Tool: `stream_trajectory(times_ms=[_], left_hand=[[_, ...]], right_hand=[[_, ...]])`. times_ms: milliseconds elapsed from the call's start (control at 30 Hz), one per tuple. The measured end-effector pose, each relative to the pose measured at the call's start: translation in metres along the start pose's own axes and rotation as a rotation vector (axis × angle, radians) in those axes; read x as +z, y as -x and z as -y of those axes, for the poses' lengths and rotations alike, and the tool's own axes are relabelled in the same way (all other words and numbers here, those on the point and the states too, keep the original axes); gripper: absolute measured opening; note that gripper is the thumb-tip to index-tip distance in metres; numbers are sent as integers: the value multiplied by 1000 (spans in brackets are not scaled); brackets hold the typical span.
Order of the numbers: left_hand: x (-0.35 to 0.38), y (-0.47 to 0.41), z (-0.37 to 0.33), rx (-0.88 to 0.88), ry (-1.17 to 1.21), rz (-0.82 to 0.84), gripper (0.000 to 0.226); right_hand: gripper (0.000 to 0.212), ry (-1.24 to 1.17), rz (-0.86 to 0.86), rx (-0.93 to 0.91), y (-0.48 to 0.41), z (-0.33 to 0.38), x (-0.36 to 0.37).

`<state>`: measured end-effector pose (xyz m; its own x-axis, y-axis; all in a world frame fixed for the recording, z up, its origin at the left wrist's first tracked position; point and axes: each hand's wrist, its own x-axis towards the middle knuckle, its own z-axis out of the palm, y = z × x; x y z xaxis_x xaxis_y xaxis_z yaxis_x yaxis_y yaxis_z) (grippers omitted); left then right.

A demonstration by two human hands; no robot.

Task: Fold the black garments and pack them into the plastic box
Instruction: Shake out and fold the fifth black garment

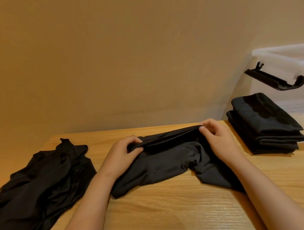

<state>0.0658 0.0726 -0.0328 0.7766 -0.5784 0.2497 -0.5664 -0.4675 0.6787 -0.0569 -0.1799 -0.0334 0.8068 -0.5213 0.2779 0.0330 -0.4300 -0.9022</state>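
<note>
Two hands pinch a black garment (pixel 168 165) by its stretched upper edge at the middle of the table (pixel 171 211) — left hand (pixel 122 153) at one end, right hand (pixel 218 137) at the other, fingers curled on the cloth. If either pinch slips, the slack fabric bunched beneath could drag crooked and spoil the fold. The held edge runs left to right, its right end angled away — the rest trails toward the person.

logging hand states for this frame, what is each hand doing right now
Left hand: closed, pinching the left end of the black garment's upper edge.
Right hand: closed, pinching the right end of the same edge.
</note>
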Motion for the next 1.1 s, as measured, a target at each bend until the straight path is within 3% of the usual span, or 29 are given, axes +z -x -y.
stream_trajectory(times_ms=[233,433,533,567,633,733,800,867,1000,1100], left_hand=[[-8,-2,-5,-110,237,-249,18],[-15,-5,-5,-238,583,-340,29],[-19,-2,-4,-252,615,-160,23],[-20,0,-5,-245,577,-38,37],[-18,2,-6,-228,372,232,63],[-13,6,-11,-220,160,417,55],[-11,4,-8,-160,101,318,31],[-7,3,-7,-112,104,113,8],[-1,-1,-9,-162,300,-313,10],[1,-2,-13,-156,386,-273,28]], right_hand=[[10,22,-42,-11,-1,3,-4],[14,-21,-58,-7,-1,8,-12],[12,-33,-56,37,-3,6,-16],[12,-22,-48,52,-4,5,-17],[18,20,0,85,-5,4,-20],[36,122,130,129,-4,3,-24],[39,161,185,142,-4,2,-25],[37,163,175,145,-3,3,-23],[39,-120,62,182,-5,7,-21],[48,-149,93,121,-5,8,-18]])
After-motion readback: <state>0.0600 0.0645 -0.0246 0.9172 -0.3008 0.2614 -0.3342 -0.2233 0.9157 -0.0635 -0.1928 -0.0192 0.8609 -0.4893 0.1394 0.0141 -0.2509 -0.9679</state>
